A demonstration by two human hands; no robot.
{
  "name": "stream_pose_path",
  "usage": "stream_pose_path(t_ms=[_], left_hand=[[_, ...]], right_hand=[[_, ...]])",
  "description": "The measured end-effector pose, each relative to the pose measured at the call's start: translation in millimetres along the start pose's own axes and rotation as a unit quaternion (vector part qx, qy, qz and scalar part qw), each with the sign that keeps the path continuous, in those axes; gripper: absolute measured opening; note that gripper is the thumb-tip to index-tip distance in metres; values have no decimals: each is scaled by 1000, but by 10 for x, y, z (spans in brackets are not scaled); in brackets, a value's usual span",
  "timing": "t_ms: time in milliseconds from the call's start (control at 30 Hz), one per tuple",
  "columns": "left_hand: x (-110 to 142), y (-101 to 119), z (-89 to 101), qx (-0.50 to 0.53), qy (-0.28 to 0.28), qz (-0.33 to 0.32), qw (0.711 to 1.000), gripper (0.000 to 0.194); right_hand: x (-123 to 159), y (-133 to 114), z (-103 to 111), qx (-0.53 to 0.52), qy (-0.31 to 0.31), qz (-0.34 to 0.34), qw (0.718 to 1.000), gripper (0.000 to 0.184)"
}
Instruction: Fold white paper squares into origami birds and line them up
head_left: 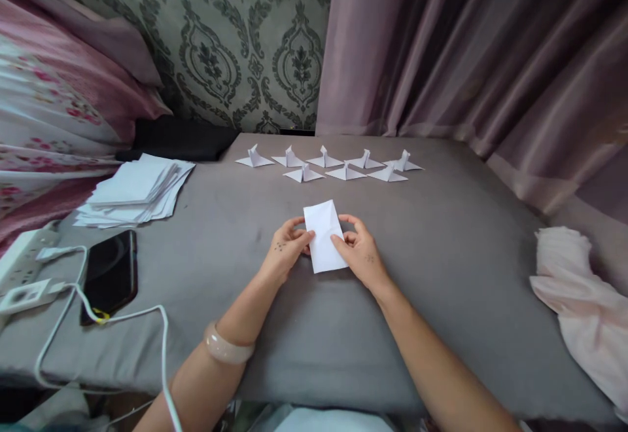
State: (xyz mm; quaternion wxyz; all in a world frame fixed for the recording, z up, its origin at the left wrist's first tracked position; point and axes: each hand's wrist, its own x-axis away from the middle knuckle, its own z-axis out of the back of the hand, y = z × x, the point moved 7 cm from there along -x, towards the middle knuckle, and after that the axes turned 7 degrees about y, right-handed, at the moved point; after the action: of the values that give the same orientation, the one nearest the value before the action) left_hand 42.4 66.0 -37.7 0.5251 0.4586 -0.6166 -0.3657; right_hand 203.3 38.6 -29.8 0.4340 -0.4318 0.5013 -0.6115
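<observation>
A folded white paper sheet lies on the grey cloth-covered surface in the middle of the view. My left hand pinches its left edge with thumb and fingers. On the other side, my right hand presses and grips the right edge, fingers curled. Beyond the sheet, several finished white folded paper figures stand in two rows near the far edge.
A stack of white paper sheets lies at the left. A black phone with a white cable sits near the front left, beside a white power strip. Pink cloth lies at the right. Curtains hang behind.
</observation>
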Motion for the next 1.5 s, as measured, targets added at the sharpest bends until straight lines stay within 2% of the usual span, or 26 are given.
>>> stream_pose_path(t_ms=[67,133,200,267,333,400,467,533,600,667,767,800,867,933,1133,1300,1400,1500], left_hand=[[-26,5,53,-53,13,-33,998,58],[-32,19,80,-146,2,-70,987,42],[-3,72,91,-273,-13,-132,953,31],[62,141,77,-388,-34,-207,898,34],[128,176,62,-449,-62,-254,854,39],[164,179,63,-470,-87,-266,837,40],[168,169,61,-473,-103,-262,835,39],[146,163,52,-472,-102,-255,838,33],[111,168,47,-470,-76,-249,843,23],[82,172,41,-468,-45,-242,849,19],[64,165,33,-462,-11,-232,856,18],[63,164,35,-461,1,-230,857,18],[60,160,34,-462,20,-228,857,18],[51,154,24,-463,33,-225,857,22],[37,190,-32,-499,80,-207,838,35],[46,215,-81,-533,89,-181,822,41],[13,207,-85,-523,103,-173,828,40],[-29,207,-74,-483,123,-185,847,29]], right_hand=[[-6,31,7,70,-15,13,997,37],[-12,60,24,120,-24,-1,992,30],[-12,89,40,136,-34,-50,989,31],[-1,106,46,104,-50,-115,987,32],[15,104,48,39,-62,-179,981,28],[29,101,65,-28,-61,-235,970,22],[42,107,88,-75,-57,-278,956,18],[46,104,95,-101,-63,-292,949,18],[45,97,84,-87,-84,-278,953,20],[34,84,78,-21,-101,-232,967,24],[-15,8,85,143,-87,-100,981,20],[-36,-32,91,200,-67,-49,976,18],[-73,-102,101,302,-18,32,953,25],[-111,-134,98,369,21,72,927,33],[-221,-134,61,439,36,62,896,33],[-285,-150,34,487,9,47,872,34],[-304,-156,18,497,2,44,867,36],[-310,-158,15,493,2,45,869,37]])
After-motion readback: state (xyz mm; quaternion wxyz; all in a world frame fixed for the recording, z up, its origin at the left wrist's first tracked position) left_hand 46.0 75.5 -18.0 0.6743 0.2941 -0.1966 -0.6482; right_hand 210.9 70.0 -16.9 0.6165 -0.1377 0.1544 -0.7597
